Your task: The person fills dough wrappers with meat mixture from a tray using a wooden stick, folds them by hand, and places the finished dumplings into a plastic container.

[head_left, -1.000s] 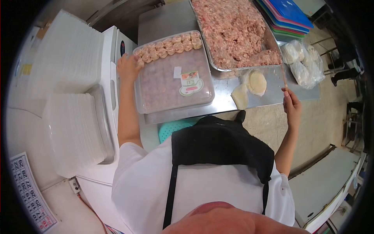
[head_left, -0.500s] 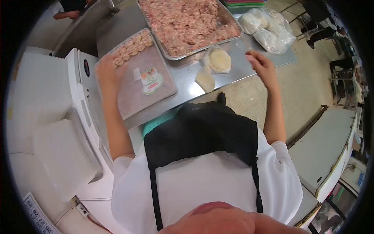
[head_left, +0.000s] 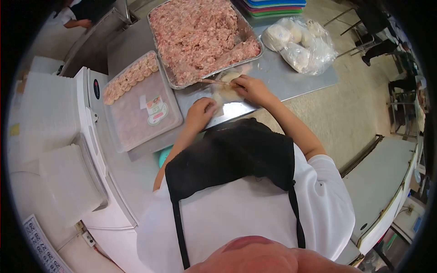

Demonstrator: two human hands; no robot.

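Observation:
My left hand (head_left: 202,113) is closed at the near edge of the metal table, its fingertips on a pale round dough wrapper (head_left: 218,105). Just to its right, my right hand (head_left: 251,89) has its fingers pinched around the end of a thin flat stick (head_left: 212,82), which points toward the meat tray; motion blurs the grip. More pale dough wrappers (head_left: 231,75) lie beneath and behind the right fingers. Beyond both hands stands a large metal tray (head_left: 182,85) heaped with ground meat (head_left: 195,38).
A lidded plastic tray (head_left: 136,122) at left carries a row of filled dumplings (head_left: 129,78) along its far side. A clear bag of dough pieces (head_left: 302,45) sits at right, near stacked coloured boards (head_left: 273,6). A white freezer (head_left: 109,182) adjoins the table at left.
My left hand has left the dumpling row and moved right to the wrapper. My right hand has come in from the right to the wrappers and stick. The view has shifted slightly.

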